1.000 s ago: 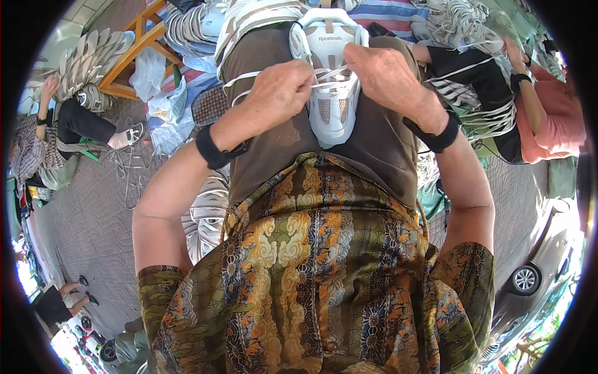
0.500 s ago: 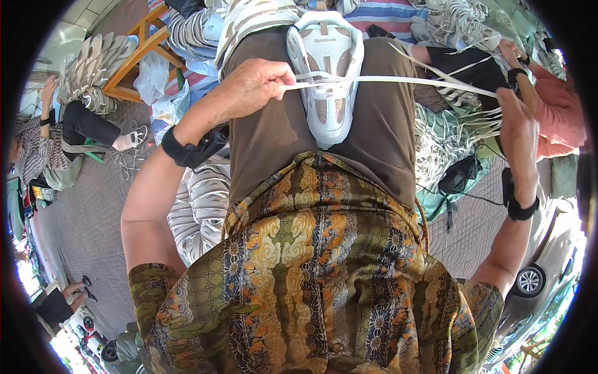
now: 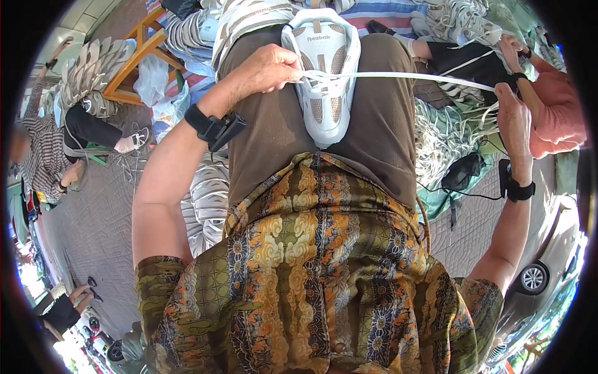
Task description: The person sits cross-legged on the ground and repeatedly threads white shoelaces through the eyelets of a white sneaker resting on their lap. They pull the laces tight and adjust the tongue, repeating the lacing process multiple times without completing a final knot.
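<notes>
A white and beige sneaker upper (image 3: 327, 121) is held between my knees, its toe toward me. A flat white shoelace (image 3: 423, 76) runs from its lower eyelets in a taut line out to the right. At that far end, my right hand (image 3: 514, 115) is closed around the lace. Beside the upper's left edge, my left hand (image 3: 269, 67) pinches the lace close to the eyelets. Loops of lace cross the throat of the upper there. The fingertips of the left hand partly cover the lace.
Loose white laces (image 3: 439, 134) lie piled by my right knee, with a black mesh bag (image 3: 462, 171) beside them. Stacked uppers (image 3: 208, 206) stand by my left thigh. A wooden frame (image 3: 140, 59) is at the far left. Co-workers sit on both sides, one in a pink top (image 3: 556, 118).
My left hand has moved slightly up and right, closer to the eyelets, and the lace on that side is shorter. My right hand stays out to the right, holding the lace taut.
</notes>
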Demonstrator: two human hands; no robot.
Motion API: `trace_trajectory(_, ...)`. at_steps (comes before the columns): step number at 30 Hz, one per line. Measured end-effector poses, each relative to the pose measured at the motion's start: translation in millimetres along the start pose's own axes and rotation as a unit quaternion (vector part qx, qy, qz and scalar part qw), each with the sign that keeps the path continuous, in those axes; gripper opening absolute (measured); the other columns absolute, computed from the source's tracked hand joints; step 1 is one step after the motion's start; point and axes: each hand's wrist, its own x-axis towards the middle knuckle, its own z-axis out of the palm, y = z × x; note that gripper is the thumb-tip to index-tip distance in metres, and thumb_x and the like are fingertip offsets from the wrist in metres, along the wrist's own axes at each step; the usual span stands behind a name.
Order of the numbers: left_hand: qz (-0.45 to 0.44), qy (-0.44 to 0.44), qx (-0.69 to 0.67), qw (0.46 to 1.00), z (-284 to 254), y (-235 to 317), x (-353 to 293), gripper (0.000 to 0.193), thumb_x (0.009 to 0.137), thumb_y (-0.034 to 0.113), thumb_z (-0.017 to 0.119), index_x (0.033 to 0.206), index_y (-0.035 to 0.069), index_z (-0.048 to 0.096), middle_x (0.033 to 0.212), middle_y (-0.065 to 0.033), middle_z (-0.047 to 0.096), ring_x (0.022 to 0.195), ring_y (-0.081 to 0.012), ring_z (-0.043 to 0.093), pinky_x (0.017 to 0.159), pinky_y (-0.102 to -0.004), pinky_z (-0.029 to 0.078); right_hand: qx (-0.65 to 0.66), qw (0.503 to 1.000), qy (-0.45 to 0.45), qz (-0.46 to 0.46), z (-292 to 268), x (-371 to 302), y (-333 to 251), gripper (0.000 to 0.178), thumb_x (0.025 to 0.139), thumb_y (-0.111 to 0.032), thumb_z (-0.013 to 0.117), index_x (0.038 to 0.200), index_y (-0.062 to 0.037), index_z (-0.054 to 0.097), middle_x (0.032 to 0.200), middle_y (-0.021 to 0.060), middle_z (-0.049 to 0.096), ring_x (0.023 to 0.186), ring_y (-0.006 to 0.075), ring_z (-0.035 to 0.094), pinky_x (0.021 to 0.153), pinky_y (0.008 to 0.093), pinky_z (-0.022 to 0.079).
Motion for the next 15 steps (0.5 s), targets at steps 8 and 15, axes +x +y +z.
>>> trace_trajectory(8,0.114,-0.034,0.035,0.992,1.7,-14.4,-12.3,0.013,0.085,0.018,0.065,0.083,0.004,0.066,0.076,-0.0019,0.057,0.061,-0.0100,0.053,0.057,-0.0262,0.043,-0.071,0.997,-0.025,0.029,-6.1,-17.4,10.7,0.005,0.095,-0.010,0.050,0.096,-0.0078,0.054,0.074,0.0199,0.061,0.069,0.0401,0.061,0.056,0.0481,0.044)
trace_trajectory(15,0.194,0.078,0.091,0.974,26.7,-19.0,-22.9,0.019,0.083,0.017,0.065,0.098,0.004,0.063,0.091,-0.0054,0.057,0.072,-0.0155,0.055,0.065,-0.0308,0.046,-0.088,0.995,0.008,0.042,-34.2,-49.5,36.2,0.014,0.095,-0.010,0.050,0.107,-0.0063,0.055,0.092,0.0222,0.065,0.080,0.0419,0.064,0.063,0.0481,0.049)
